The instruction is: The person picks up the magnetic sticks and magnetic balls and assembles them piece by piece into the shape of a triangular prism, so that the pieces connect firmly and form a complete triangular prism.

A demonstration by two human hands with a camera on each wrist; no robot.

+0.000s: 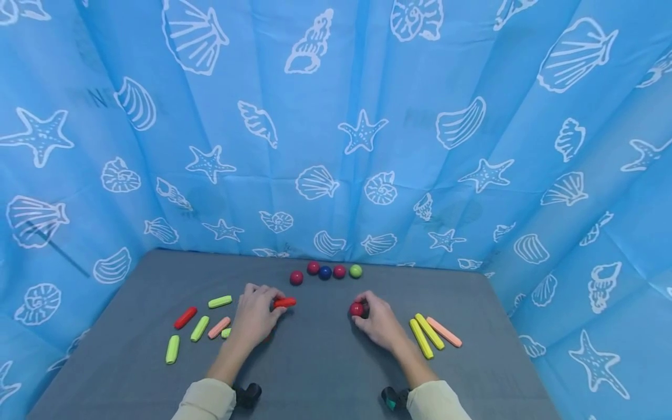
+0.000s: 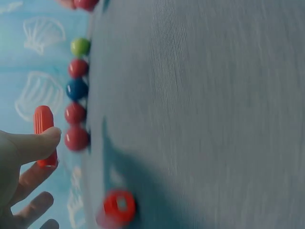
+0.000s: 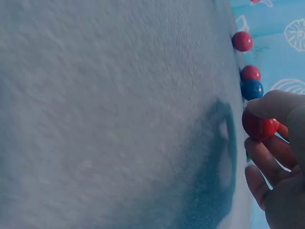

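Note:
In the head view my left hand [image 1: 254,314] pinches a short red ridged stick [image 1: 285,302], perhaps modelling clay, between thumb and fingers. The left wrist view shows this red stick [image 2: 44,119] with the thumb across it. Below that hand, another red piece [image 2: 119,206] lies on the cloth, seen end-on; in the head view the hand mostly hides it. My right hand [image 1: 380,322] holds a glossy red ball [image 1: 357,309] between thumb and fingertips. The right wrist view has the same ball [image 3: 255,125] over the cloth, its shadow below.
A row of balls stands at the back: red ones [image 1: 296,277], a blue one [image 1: 325,272] and a green one [image 1: 356,270]. Green [image 1: 172,349], red [image 1: 185,317] and pink sticks [image 1: 219,327] lie left. Yellow [image 1: 421,338] and pink sticks [image 1: 444,331] lie right. A shell-print curtain [image 1: 336,146] surrounds the table.

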